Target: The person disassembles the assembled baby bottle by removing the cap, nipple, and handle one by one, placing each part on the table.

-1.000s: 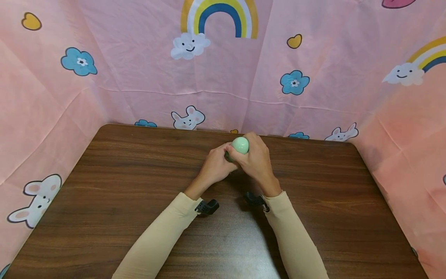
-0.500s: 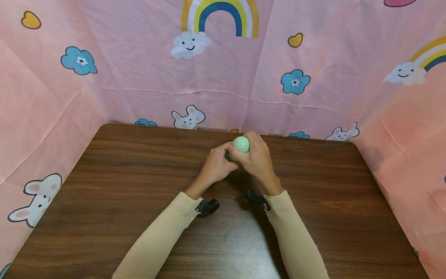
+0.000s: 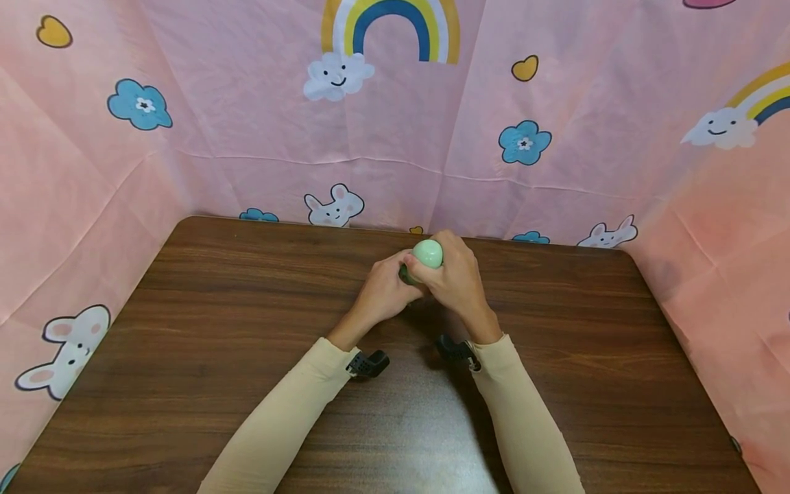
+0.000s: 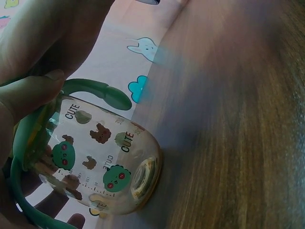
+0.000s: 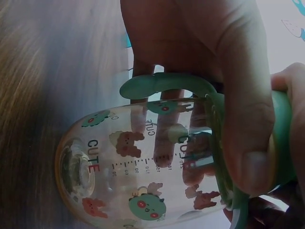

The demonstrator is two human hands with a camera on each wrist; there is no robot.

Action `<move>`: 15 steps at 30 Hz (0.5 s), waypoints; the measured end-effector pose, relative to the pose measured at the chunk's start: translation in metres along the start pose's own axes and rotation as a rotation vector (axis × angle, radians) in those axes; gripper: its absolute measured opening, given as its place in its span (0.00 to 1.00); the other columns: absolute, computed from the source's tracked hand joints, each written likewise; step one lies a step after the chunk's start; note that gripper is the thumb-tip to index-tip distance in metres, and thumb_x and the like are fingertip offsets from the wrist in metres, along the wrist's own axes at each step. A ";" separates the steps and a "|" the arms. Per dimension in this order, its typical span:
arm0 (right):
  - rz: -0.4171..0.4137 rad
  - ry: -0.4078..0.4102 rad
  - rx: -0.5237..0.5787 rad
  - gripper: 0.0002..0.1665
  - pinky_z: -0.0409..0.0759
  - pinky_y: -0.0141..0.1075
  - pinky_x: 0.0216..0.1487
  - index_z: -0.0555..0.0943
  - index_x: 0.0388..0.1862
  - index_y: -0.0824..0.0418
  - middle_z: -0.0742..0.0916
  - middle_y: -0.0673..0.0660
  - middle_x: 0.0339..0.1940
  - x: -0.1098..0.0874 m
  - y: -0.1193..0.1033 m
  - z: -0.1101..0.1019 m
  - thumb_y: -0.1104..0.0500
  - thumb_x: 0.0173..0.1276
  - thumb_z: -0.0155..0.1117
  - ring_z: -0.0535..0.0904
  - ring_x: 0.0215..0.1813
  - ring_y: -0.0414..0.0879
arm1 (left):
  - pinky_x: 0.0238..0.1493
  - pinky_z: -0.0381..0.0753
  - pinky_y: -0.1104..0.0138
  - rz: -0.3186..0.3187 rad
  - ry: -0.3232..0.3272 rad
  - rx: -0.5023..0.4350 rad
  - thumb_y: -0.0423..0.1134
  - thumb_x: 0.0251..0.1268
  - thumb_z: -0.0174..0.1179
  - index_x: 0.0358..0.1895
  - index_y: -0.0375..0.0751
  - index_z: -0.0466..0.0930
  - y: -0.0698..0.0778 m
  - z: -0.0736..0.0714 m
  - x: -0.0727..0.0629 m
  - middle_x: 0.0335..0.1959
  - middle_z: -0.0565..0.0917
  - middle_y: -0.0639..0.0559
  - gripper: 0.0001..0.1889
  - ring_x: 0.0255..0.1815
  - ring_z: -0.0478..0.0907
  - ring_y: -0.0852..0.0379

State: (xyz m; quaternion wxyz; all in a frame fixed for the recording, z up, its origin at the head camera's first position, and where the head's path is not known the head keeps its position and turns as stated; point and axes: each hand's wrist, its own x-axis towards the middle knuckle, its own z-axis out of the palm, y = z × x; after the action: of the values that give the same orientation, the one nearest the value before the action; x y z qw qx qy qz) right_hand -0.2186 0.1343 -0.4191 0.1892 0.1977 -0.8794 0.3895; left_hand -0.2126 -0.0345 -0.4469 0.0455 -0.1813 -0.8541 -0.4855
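A clear baby bottle (image 4: pixel 102 152) printed with small cartoon figures and the word CUTE has a green collar, green side handles and a rounded pale green cap (image 3: pixel 428 253). My left hand (image 3: pixel 385 288) grips the bottle around its collar, with the thumb across the front and fingers behind the clear body in the right wrist view. From the other side, my right hand (image 3: pixel 457 281) holds the cap, its thumb lying across the front. The bottle's base (image 5: pixel 78 167) is close to the tabletop; whether it touches cannot be told. The hands hide most of the bottle in the head view.
A dark brown wooden table (image 3: pixel 216 329) lies beneath the hands. Pink fabric (image 3: pixel 247 123) with rainbows, clouds and rabbits encloses its back and sides. Black straps with wrist devices (image 3: pixel 368 365) sit at both cuffs.
Both hands keep the same hold on the baby bottle and its cap. The head view has tilted very slightly, so the scene sits a little higher in the picture.
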 end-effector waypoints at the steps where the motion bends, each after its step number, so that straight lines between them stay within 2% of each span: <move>1: -0.002 0.000 0.001 0.21 0.76 0.48 0.35 0.80 0.38 0.62 0.81 0.59 0.35 0.000 0.000 0.000 0.46 0.71 0.76 0.77 0.36 0.55 | 0.57 0.85 0.49 -0.001 -0.002 -0.004 0.33 0.58 0.79 0.63 0.37 0.86 0.000 0.000 0.000 0.54 0.90 0.44 0.27 0.50 0.84 0.47; 15: 0.009 -0.003 0.019 0.21 0.77 0.48 0.34 0.81 0.39 0.62 0.83 0.58 0.36 0.002 0.002 0.000 0.45 0.70 0.76 0.79 0.35 0.54 | 0.56 0.85 0.50 -0.013 -0.009 -0.005 0.35 0.58 0.79 0.61 0.38 0.86 -0.001 0.000 0.001 0.53 0.90 0.44 0.25 0.49 0.84 0.47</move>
State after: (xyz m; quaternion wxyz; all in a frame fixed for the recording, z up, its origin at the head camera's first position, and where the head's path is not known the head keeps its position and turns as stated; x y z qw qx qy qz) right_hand -0.2211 0.1348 -0.4197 0.1842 0.1959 -0.8769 0.3984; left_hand -0.2138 -0.0346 -0.4471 0.0380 -0.1782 -0.8543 -0.4869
